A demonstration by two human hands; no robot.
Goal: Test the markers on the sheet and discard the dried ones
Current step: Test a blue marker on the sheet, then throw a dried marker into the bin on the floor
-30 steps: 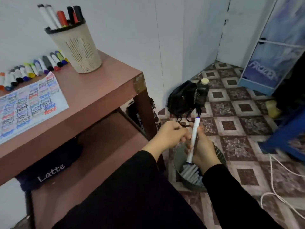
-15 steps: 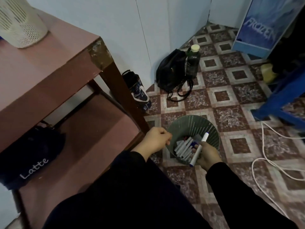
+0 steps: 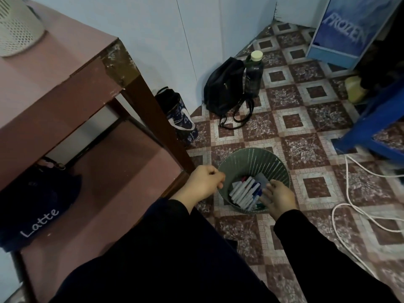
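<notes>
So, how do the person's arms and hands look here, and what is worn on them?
Both arms are covered by long, loose black sleeves that end at the wrists: the left sleeve and the right sleeve. The left hand and right hand are bare: no gloves, and no ring, watch or bracelet shows.

Two hands [image 3: 204, 184] [image 3: 278, 199], one bin [image 3: 262, 164], one backpack [image 3: 223, 84], one bottle [image 3: 253, 73]

Right hand [image 3: 278, 199], fingers [image 3: 267, 192] spread, hovering over grey plastic markers [image 3: 242, 191] in a round green slatted bin [image 3: 262, 159], left hand [image 3: 204, 182] curled alongside.
</notes>
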